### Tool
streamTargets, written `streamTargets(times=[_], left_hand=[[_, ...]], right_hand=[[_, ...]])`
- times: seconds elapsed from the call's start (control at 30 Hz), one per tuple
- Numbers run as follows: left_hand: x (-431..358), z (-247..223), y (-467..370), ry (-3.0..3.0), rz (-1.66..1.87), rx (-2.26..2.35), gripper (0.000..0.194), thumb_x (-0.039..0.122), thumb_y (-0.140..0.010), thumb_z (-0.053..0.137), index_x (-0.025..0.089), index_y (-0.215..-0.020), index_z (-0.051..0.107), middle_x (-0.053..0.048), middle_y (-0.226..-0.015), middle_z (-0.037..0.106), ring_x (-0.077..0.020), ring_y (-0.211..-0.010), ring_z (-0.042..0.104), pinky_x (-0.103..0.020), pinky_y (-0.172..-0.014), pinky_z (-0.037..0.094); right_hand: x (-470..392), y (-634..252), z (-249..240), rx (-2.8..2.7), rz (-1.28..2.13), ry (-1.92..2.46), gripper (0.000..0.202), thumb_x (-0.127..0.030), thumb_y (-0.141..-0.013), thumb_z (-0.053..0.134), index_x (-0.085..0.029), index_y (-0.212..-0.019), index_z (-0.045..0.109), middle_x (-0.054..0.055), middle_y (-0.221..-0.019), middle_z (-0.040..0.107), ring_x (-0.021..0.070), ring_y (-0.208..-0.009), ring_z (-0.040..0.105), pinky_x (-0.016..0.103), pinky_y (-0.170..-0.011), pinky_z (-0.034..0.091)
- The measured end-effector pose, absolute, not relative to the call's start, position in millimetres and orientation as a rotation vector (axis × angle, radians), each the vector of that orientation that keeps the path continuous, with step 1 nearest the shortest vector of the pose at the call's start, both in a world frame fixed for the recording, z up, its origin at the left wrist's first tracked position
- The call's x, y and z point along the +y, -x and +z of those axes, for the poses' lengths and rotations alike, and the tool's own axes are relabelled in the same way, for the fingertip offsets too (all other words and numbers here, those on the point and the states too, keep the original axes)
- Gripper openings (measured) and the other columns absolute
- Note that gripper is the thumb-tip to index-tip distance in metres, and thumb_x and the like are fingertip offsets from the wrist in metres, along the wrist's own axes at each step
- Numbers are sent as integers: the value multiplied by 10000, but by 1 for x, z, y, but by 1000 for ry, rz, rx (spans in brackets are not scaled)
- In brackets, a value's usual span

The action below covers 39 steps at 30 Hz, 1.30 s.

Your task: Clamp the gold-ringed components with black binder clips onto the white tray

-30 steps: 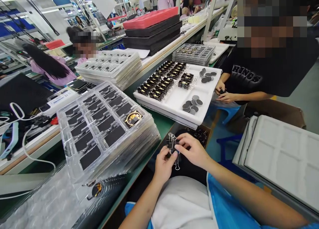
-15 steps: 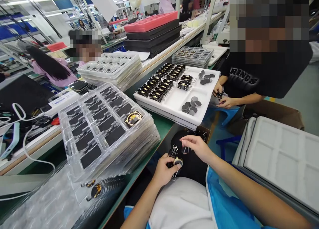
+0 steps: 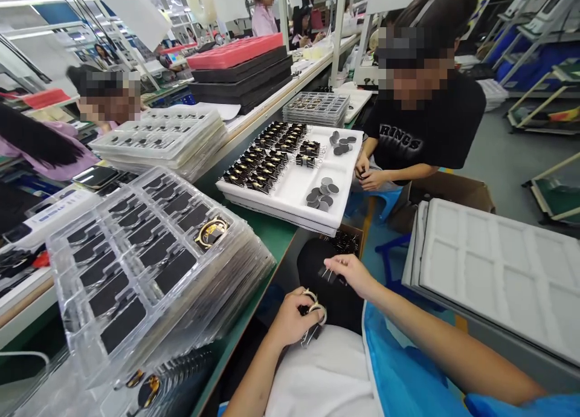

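My left hand (image 3: 292, 320), low at the centre over my lap, is closed on a round gold-rimmed watch part (image 3: 317, 312) with a black binder clip (image 3: 310, 333) on it. To its upper right, my right hand (image 3: 348, 272) pinches another black binder clip (image 3: 327, 274) by its wire handles. The two hands are apart. Beyond them a white foam tray (image 3: 290, 204) holds rows of clipped parts (image 3: 260, 166) and loose grey discs (image 3: 324, 193).
Stacked clear trays (image 3: 174, 284) stand on the green bench at the left, a gold-rimmed part (image 3: 212, 231) in the top one. White foam trays (image 3: 502, 272) are piled at the right. A person in a black shirt (image 3: 421, 127) sits beyond. A box of clips (image 3: 347, 240) lies below the tray.
The view has shifted right. My left hand has turned the watch part, and its clip now hangs below. My right hand still holds a clip, now a little apart from the left.
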<state>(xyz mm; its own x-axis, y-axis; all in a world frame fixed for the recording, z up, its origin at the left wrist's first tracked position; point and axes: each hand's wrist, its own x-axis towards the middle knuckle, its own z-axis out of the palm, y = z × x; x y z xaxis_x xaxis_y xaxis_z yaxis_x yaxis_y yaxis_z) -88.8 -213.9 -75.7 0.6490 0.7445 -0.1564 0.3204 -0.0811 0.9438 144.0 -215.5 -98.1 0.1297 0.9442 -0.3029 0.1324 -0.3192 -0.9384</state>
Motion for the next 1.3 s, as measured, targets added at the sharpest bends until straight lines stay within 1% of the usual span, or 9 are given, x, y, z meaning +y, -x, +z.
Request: streamTargets(times=[0.13,0.23,0.4,0.57,0.73,0.8,0.9,1.13,1.3], left_hand=[[-210,-81,96,-1551,608,994,285,391,-875,683,187,-699,777,-87,-917,730,-236,-946,647,-352,-900,463],[-208,-85,95,-1499,748,1072,315,468,-884,678,202,-793,819,-108,-1055,750,-273,-1057,653,-394,-983,465],[-211,-87,90,-1471,953,1167,358,526,-909,648,219,-938,831,-102,-1045,757,-269,-1056,656,-394,-983,489],[-214,-85,96,-1449,1038,1239,434,594,-899,635,204,-891,825,-114,-1027,749,-270,-1031,662,-386,-968,508],[-216,-77,101,-1361,1137,1314,530,676,-889,599,189,-926,804,-125,-1072,734,-286,-1073,653,-401,-993,504],[-219,-75,97,-1347,1098,1255,520,668,-896,597,188,-924,794,-126,-1139,723,-289,-1110,645,-397,-1004,499],[-224,-79,87,-1297,1027,1137,492,634,-921,588,184,-936,786,-119,-1125,726,-270,-1073,651,-390,-995,501],[-217,-85,75,-1050,1135,1145,580,700,-886,590,165,-1020,770,-111,-1019,736,-248,-1014,660,-359,-948,509],[-201,-65,71,-1123,1141,1146,555,697,-878,603,159,-842,732,-54,-835,673,-199,-861,613,-309,-829,496]], right_hand=[[-201,-198,-109,-1160,850,2114,681,-723,-719,711,-138,-1068,732,180,-1013,733,361,-947,684,422,-752,552],[-202,-198,-108,-1356,661,2114,733,-615,-715,769,-114,-1241,668,251,-1303,641,437,-1262,558,545,-1034,472],[-232,-116,-105,-1395,1571,1297,567,-554,-671,855,-168,-1052,689,96,-1001,736,255,-902,690,380,-784,574],[-244,-71,-106,-1122,1729,1143,481,-532,-646,902,-166,-716,597,-18,-650,635,134,-597,593,278,-602,497],[-248,-71,-105,-1029,1798,987,549,-443,-585,958,-164,-954,662,35,-955,698,156,-756,678,277,-679,557],[-248,-69,-103,-993,1842,961,616,-476,-621,932,-192,-1083,640,52,-1077,676,150,-711,680,251,-556,541],[-246,-63,-102,-1077,1743,1109,464,-550,-735,831,-172,-925,639,1,-819,644,88,-469,532,202,-375,372],[-247,-79,-91,-1346,1420,1367,330,-489,-824,721,-190,-708,643,-9,-584,583,138,-518,511,259,-489,379],[-231,-157,-91,-1462,1041,1761,352,-553,-811,692,-201,-819,701,61,-747,709,254,-725,669,374,-717,519]])
